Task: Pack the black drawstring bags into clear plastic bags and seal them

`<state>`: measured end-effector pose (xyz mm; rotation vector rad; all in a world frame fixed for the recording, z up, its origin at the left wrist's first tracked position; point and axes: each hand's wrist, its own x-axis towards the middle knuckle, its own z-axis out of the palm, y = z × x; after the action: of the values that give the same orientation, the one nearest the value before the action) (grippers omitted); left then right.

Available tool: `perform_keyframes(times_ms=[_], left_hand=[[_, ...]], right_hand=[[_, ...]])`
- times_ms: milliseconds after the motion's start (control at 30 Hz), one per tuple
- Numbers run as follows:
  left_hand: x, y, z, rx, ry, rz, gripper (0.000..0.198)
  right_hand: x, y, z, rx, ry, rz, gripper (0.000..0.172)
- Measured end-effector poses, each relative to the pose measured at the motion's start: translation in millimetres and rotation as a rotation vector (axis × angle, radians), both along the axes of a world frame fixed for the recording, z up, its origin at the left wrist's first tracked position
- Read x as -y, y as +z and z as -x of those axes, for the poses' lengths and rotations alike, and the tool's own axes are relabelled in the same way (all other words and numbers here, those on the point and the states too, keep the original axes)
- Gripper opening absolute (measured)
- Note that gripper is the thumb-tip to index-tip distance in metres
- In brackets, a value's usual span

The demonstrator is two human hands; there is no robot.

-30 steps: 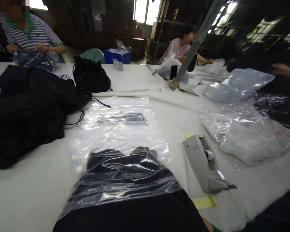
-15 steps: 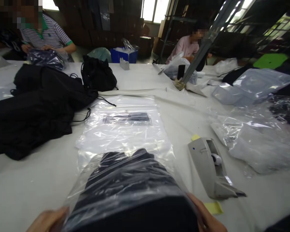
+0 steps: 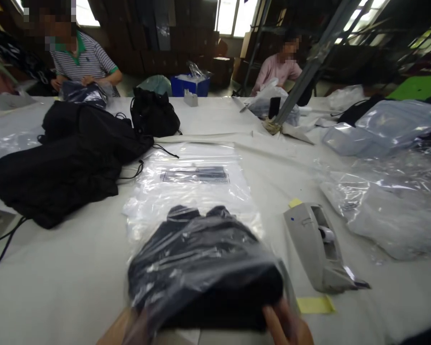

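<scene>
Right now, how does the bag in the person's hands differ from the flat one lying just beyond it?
The held bag is stuffed with a dark garment and bulges; the flat bag looks empty and lies smooth on the table. The held bag is gripped at its near end by the left hand and right hand; nobody touches the flat bag. The flat bag shows a printed label. Both are clear plastic.

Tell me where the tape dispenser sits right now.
In the head view the grey tape dispenser sits on the white table, right of the bagged black garment, between two yellow notes and left of the clear bag pile.
</scene>
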<state>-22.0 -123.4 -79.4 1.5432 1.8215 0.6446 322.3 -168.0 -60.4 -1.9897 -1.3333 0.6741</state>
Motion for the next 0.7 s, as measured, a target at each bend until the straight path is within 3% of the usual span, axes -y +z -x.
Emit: perform_keyframes(times_ms=[100,167,300,433,500,567,633,700], left_hand=[[-23,-4.4,-6,-0.029,0.096,-0.08,0.027],[-25,-5.8,5,-0.049,0.188,-0.132,0.027],[4,3.7,24,-0.01,0.269,-0.104,0.03],[36,33.4,15,0.063,0.407,-0.194,0.035],[48,38.7,13,0.103,0.441,-0.234,0.035],[59,29.5,17,0.241,0.384,-0.156,0.038],[73,11.3,24,0.383,0.359,-0.036,0.041],[90,-4.0,28,0.427,0.435,-0.017,0.039]], right_hand=[[-36,-2.7,7,-0.228,-0.103,0.062,0.044],[-37,-10.3,4,-0.281,-0.071,0.172,0.041],[-15,-10.5,-2,-0.268,0.01,0.147,0.028],[-12,19.9,3,-0.314,-0.071,-0.013,0.042],[-5,26.9,0,-0.267,-0.129,0.009,0.049],[14,23.3,-6,-0.114,-0.076,0.126,0.056],[42,16.6,-10,0.042,0.097,0.221,0.062],[67,15.5,-5,0.12,0.31,0.208,0.061]])
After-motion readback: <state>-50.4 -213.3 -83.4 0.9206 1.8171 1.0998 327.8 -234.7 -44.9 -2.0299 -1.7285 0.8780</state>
